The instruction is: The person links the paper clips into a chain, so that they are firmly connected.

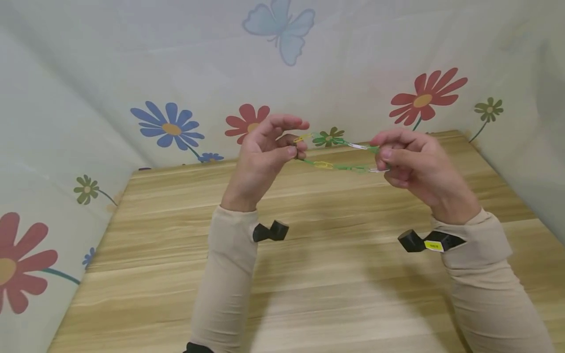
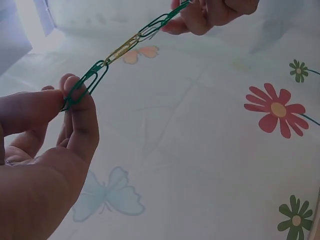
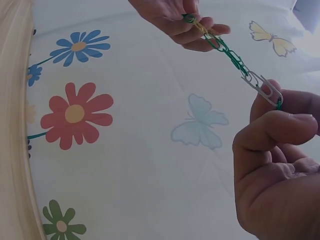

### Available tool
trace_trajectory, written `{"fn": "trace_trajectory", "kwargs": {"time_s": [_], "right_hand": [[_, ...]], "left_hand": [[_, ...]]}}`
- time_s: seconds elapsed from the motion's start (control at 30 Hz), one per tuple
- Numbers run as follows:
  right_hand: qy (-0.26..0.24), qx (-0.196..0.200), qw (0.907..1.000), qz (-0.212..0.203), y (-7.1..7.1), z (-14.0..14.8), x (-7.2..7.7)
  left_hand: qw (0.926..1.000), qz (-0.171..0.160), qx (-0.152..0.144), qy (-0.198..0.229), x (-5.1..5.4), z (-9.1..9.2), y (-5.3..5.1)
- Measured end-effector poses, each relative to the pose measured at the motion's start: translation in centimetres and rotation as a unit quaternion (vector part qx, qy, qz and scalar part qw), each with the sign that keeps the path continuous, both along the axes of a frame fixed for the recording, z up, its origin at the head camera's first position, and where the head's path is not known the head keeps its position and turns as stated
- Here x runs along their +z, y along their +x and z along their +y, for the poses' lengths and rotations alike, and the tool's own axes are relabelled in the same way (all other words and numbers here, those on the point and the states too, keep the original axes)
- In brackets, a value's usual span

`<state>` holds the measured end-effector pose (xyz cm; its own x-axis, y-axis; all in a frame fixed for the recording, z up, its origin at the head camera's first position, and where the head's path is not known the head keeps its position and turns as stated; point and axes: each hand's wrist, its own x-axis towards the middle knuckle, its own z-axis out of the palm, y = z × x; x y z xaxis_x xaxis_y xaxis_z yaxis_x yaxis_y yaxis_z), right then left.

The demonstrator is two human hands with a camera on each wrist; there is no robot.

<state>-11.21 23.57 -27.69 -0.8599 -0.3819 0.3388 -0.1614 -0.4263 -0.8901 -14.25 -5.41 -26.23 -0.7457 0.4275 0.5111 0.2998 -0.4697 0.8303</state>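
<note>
A chain of linked paper clips (image 1: 323,165), green, yellow and white, stretches between my two hands above the table. In the head view it runs as two strands, one above the other. My left hand (image 1: 265,159) pinches a green clip (image 2: 95,80) at the left end between thumb and fingers. At the other end, my right hand (image 1: 417,159) grips the chain beside a white clip (image 3: 270,92), and a bit of green shows at its fingertips. The links inside both grips are partly hidden by the fingers.
Below the hands lies a wood-grain table (image 1: 176,274). A pale curtain (image 1: 353,63) printed with flowers and butterflies stands behind it and along the sides. Each sleeved wrist carries a small black camera mount, such as the left mount (image 1: 279,230).
</note>
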Motion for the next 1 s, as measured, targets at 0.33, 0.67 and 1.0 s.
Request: {"fn": "trace_trajectory", "kwargs": {"time_s": [0.33, 0.67, 1.0], "right_hand": [[0.030, 0.022, 0.9991, -0.022, -0.1, 0.0, 0.1], [0.167, 0.073, 0.9821, 0.048, 0.1, 0.0, 0.5], [-0.024, 0.087, 0.9957, 0.023, -0.3, 0.3, 0.2]], "left_hand": [[0.9925, 0.073, 0.024, -0.095, 0.7, -0.5, 0.4], [0.9784, 0.109, 0.041, -0.171, 1.5, -0.6, 1.4], [0.9367, 0.092, 0.092, -0.325, 0.7, 0.3, 0.7]]}}
